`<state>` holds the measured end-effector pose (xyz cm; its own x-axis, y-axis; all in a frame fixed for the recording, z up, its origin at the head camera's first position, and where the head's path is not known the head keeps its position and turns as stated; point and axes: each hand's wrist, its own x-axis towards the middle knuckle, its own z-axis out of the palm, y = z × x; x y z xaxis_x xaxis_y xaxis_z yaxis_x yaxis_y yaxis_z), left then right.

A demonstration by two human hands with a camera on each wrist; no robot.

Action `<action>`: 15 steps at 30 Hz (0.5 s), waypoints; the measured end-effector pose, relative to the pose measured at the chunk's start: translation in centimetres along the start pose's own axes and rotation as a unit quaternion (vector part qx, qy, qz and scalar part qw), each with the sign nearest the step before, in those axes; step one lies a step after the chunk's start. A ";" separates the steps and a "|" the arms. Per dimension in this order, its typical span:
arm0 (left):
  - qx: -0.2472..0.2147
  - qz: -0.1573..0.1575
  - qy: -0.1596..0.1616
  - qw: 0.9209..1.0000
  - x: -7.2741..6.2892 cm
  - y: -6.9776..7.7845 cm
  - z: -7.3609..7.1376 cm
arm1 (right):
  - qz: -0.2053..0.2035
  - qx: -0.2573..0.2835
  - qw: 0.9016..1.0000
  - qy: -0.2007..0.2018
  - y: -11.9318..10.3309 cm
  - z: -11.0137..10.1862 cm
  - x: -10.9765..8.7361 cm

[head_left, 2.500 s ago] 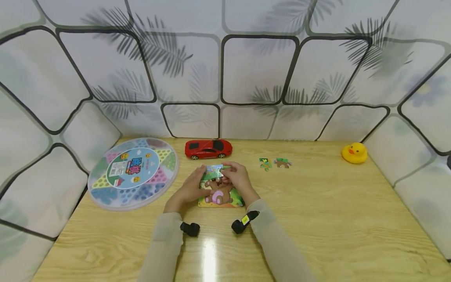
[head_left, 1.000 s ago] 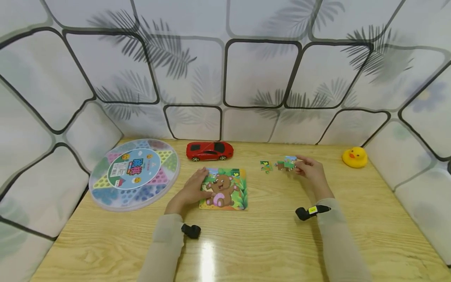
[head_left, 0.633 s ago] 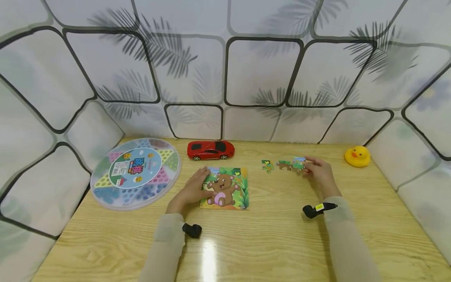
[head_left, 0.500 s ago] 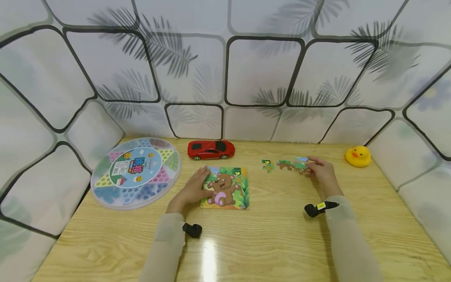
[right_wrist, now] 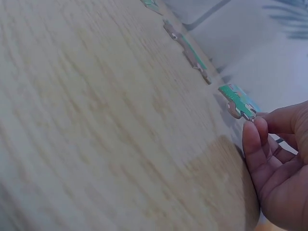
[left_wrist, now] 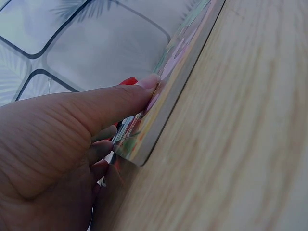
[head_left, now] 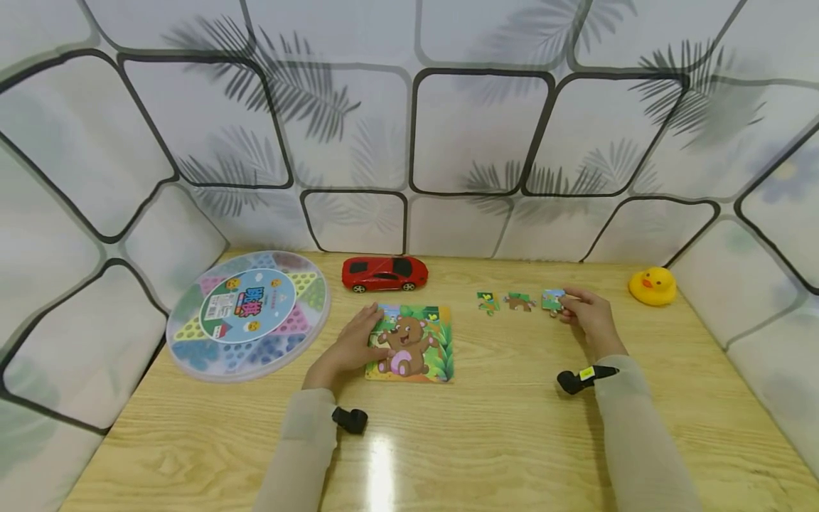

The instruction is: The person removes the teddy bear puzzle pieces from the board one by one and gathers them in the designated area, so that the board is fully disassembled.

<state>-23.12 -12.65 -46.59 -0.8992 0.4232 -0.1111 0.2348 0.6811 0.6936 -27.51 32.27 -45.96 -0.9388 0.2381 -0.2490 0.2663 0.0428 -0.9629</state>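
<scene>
Puzzle piece (head_left: pixel 552 300), tab away from wall (head_left: pixel 473 135), long axis unclear, pinched in right fingers (right_wrist: pixel 254 143); left fingers (head_left: pixel 363 318) extended against bear puzzle (head_left: pixel 409 347).

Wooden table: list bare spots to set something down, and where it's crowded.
Bare: between the bear puzzle and the right sleeve, nearer than the small pieces; also right of that sleeve, nearer than the yellow duck. Crowded: around the left hand, with the round game board, red car and bear puzzle close by.
</scene>
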 end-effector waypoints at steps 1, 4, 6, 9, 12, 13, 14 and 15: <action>-0.001 0.000 0.000 1.000 0.0 0.0 0.0 | -0.002 0.003 1.000 0.000 0.1 0.0 -0.1; -0.001 0.002 0.002 1.000 -0.1 0.1 0.0 | -0.008 0.023 1.000 0.001 0.4 0.1 -0.2; 0.003 0.003 0.004 1.000 0.0 0.1 0.0 | -0.014 0.039 0.999 0.001 0.6 0.2 -0.2; 0.008 0.002 0.003 1.000 0.0 0.1 0.0 | -0.020 0.057 0.998 0.003 0.8 0.3 -0.3; 0.009 0.002 0.002 1.000 0.0 0.1 -0.1 | -0.026 0.053 0.998 0.010 0.9 0.3 -0.2; 0.009 0.000 0.001 1.000 0.0 0.1 -0.1 | -0.027 0.052 0.998 0.013 0.9 0.2 -0.2; 0.009 0.001 0.002 1.000 0.0 0.1 -0.1 | -0.028 0.049 0.998 0.015 0.9 0.2 -0.1; 0.010 0.001 0.002 1.000 -0.1 0.1 -0.1 | -0.027 0.049 0.998 0.017 1.0 0.2 -0.1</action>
<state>-23.08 -12.68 -46.50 -0.9002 0.4223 -0.1065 0.2440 0.6917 0.6797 -27.18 32.11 -46.86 -0.9427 0.2706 -0.1952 0.1917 -0.0393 -0.9807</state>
